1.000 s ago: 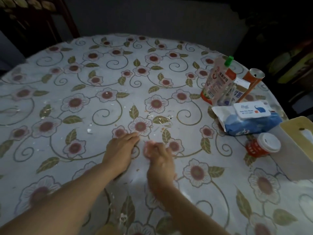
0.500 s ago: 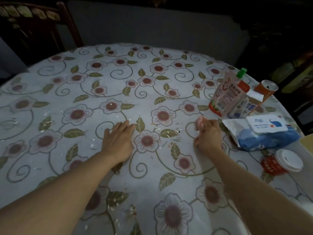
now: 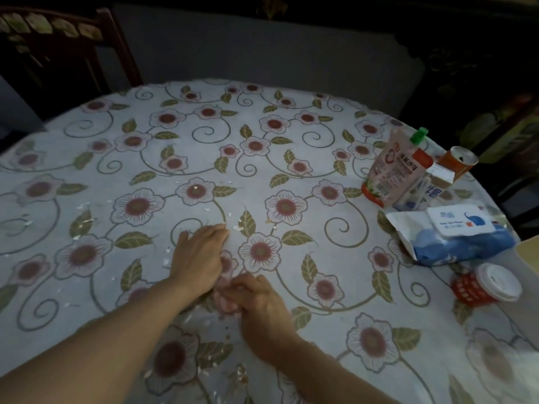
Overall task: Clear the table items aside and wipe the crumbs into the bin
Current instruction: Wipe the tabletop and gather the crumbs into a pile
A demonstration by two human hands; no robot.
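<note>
Pale, flaky crumbs [image 3: 87, 212] lie scattered over the flowered tablecloth [image 3: 291, 176], thickest at the left side and along the near edge, with a few specks [image 3: 237, 227] just beyond the left hand's fingertips. The cloth is white with a glossy surface, printed with pink flowers, green leaves and dark scrolls, and it covers a round table.

The left hand [image 3: 199, 258] rests flat on the cloth, palm down, fingers straight and together. The right hand [image 3: 262, 310] sits just beside it, nearer the person, fingers curled around a small pinkish wad [image 3: 224, 304] pressed to the cloth; what the wad is made of cannot be told. The two hands touch or nearly touch at the wad.

Set at the right side of the table, well apart from the hands: an upright pouch [image 3: 393, 170] with a green cap, a small carton [image 3: 423, 193] leaning behind it, an orange can [image 3: 458, 163] with an opened top, a blue pack of wet wipes [image 3: 458, 237] with a white lid flap, and a red cup [image 3: 484, 287] with a white lid lying on its side. A pale yellow corner [image 3: 529, 253] shows at the right edge; what it belongs to cannot be told. A dark wooden chair [image 3: 58, 48] stands behind the table at far left.
</note>
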